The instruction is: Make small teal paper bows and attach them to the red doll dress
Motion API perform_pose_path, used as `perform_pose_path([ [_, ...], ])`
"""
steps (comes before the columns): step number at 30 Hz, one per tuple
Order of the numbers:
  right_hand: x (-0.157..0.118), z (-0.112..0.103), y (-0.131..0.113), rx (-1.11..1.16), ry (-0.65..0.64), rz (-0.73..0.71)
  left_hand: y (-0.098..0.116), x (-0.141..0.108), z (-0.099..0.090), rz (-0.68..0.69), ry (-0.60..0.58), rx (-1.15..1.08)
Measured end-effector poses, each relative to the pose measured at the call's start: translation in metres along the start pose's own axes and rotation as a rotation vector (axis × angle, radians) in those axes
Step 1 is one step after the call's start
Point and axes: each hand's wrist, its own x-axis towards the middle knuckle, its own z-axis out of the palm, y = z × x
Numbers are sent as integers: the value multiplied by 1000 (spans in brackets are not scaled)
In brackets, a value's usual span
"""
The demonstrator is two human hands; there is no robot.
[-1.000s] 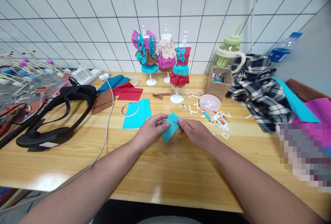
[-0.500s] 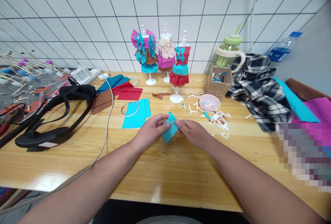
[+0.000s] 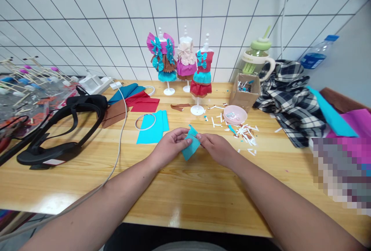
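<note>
A small turquoise paper piece [image 3: 190, 150] is held above the table between my two hands. My left hand [image 3: 174, 141] pinches its left side, thumb on top. On its upper right, my right hand [image 3: 213, 145] closes thumb and fingers on the edge; the fingertips behind the paper are hidden. Left of my hands lie turquoise sheets [image 3: 150, 132] with a tape ring [image 3: 145, 122] on them. Beyond my hands stands a small dress form [image 3: 201, 77] in red and turquoise, with two more dressed forms [image 3: 166, 60] [image 3: 186, 58] behind it.
A pink bowl [image 3: 235, 115], white scraps [image 3: 247, 134] and a cardboard box [image 3: 245, 92] are right of centre. A black headset [image 3: 62, 143] and a pale cable [image 3: 119, 154] lie left, near red sheets [image 3: 145, 105]. Checked cloth [image 3: 285, 96] and a green-lidded cup [image 3: 257, 56] stand right.
The turquoise paper has tilted slightly in my fingers, its lower edge shifting a little to the right. My hands have otherwise hardly moved.
</note>
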Motion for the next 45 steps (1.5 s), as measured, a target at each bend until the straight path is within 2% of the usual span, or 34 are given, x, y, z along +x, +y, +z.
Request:
perform_pose_path([
  [10, -2, 2, 0, 69, 12, 7, 1, 0, 1, 5, 22, -2],
  [25, 0, -1, 0, -44, -9, 15, 1, -1, 2, 11, 46, 21],
  [45, 0, 1, 1, -74, 3, 12, -1, 0, 1, 50, 10, 72],
])
